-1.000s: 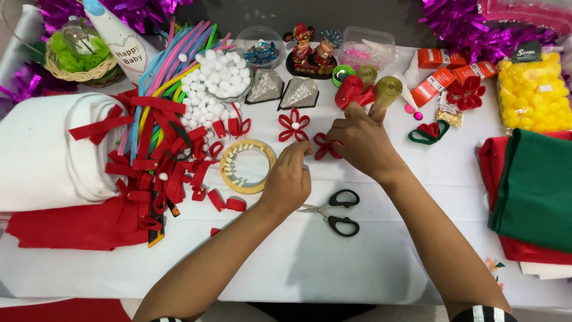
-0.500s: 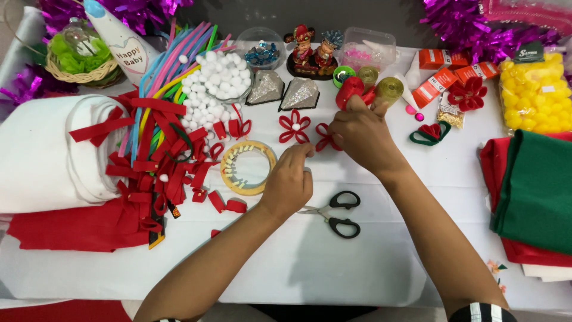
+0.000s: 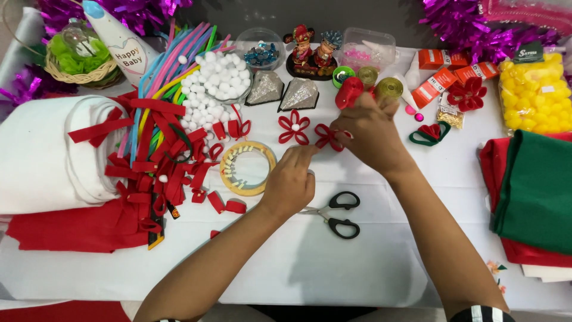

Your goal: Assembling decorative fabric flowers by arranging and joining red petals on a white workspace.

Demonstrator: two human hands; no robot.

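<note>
1. Since 1 second ago the scene has barely altered: both hands stay gathered over the small red ribbon flower (image 3: 327, 137), and the right hand (image 3: 370, 134) has turned slightly, its fingers now lower against the petals. That points to fine assembly of the flower still being under way, not a finished piece being set down.
2. The left hand (image 3: 292, 182) is closed narrow, its fingertips pinched at the flower's 7 o'clock edge; whether anything else sits inside that pinch cannot be told.
3. The right hand is curled over the flower from 3 o'clock, fingers bent and close together, touching the petals; its thumb is hidden.
4. The red ribbon flower lies near the middle of the white tabletop (image 3: 333, 274), between the 2 hands.
5. A finished red flower with a white centre (image 3: 294, 127) sits just beside it at 9 o'clock.
6. A tape roll (image 3: 248, 168) lies at 9 o'clock of the left hand, and black-handled scissors (image 3: 337, 213) at its 4 o'clock, partly under the wrist.
7. Loose red ribbon pieces (image 3: 161, 173) are heaped at 9 o'clock, white pom-poms (image 3: 211, 89) at 11 o'clock, and folded green felt (image 3: 536, 191) at 3 o'clock.
</note>
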